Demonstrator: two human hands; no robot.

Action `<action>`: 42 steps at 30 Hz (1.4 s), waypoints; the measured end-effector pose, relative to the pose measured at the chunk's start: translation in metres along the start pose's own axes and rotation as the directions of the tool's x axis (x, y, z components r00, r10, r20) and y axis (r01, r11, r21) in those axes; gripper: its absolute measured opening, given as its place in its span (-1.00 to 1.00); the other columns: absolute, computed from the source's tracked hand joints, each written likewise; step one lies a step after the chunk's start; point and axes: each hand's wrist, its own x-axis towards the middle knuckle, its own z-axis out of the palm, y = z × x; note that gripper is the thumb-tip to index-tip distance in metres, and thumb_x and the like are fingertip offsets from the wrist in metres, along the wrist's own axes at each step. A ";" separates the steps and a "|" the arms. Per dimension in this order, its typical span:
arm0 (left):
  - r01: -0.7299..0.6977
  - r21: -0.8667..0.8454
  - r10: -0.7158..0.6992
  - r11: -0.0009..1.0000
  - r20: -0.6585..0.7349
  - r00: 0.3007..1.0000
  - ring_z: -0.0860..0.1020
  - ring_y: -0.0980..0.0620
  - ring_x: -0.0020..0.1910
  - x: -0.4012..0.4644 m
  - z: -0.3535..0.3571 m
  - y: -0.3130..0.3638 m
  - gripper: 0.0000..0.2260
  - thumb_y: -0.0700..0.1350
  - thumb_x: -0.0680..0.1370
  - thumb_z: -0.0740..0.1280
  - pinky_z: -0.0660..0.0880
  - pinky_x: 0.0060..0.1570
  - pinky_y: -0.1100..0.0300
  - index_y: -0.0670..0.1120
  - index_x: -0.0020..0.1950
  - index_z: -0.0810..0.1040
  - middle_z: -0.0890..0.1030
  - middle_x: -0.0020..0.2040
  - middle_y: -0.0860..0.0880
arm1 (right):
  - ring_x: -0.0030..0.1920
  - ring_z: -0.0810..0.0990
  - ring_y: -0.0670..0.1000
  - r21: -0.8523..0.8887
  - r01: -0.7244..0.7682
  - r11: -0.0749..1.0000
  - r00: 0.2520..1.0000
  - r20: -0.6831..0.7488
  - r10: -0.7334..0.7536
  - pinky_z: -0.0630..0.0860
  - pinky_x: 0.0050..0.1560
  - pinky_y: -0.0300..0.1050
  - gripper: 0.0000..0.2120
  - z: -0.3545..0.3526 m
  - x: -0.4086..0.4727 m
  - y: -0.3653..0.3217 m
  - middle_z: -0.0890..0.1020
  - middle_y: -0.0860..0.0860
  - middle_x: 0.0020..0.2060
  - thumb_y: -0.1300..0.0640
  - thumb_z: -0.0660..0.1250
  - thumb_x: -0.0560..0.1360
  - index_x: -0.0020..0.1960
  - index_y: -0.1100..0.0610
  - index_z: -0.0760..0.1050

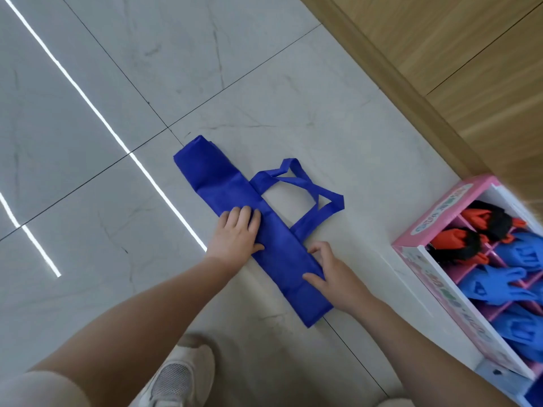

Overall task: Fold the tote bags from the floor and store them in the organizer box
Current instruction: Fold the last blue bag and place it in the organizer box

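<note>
1. One dark blue tote bag (258, 227) lies on the floor (264, 83). It has two handles (296, 189).
2. One pink organizer box (435, 218) sits by the wall.
3. Two hands: left hand (236, 235), right hand (335, 273).
4. One white shoe (179, 374).
5. The box holds two orange and black bundles (458, 243) and at least four blue bundles (496, 284).

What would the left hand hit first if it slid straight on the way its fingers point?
The left hand already lies on the bag; going on, it would probably reach the handles first.
</note>
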 end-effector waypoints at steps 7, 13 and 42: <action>-0.013 -0.351 0.043 0.936 0.077 0.996 0.16 -0.04 0.41 -0.006 -0.006 -0.004 -0.30 0.16 0.46 0.36 0.28 0.30 0.17 -0.03 0.50 0.17 0.19 0.42 -0.06 | -0.13 0.57 -0.03 0.564 -0.202 0.801 0.979 0.125 0.159 0.45 -0.19 -0.24 -0.68 -0.014 -0.011 -0.024 0.64 -0.02 -0.14 0.22 0.09 0.59 -0.14 0.11 0.60; 0.101 -0.652 0.049 0.751 0.207 0.977 0.34 0.05 0.31 -0.011 -0.017 -0.022 -0.64 0.07 0.64 0.06 0.20 0.21 0.32 -0.01 0.30 0.50 0.25 0.42 0.05 | -0.12 0.63 0.03 0.635 -0.291 0.715 0.956 0.221 0.193 0.57 -0.11 -0.18 -0.61 -0.011 -0.001 -0.040 0.64 0.10 -0.06 0.37 0.00 0.54 0.01 0.13 0.57; -0.086 -0.541 0.177 0.837 0.118 0.977 -0.10 -0.03 0.53 -0.042 0.020 -0.051 -0.47 0.18 0.46 0.35 0.22 0.41 0.06 -0.11 0.29 0.40 -0.03 0.54 -0.08 | -0.36 0.38 -0.02 -0.348 -0.336 0.875 0.912 0.113 0.394 0.27 -0.38 -0.16 -0.58 0.050 0.033 -0.076 0.39 -0.03 -0.41 -0.14 0.33 0.47 -0.36 0.11 0.28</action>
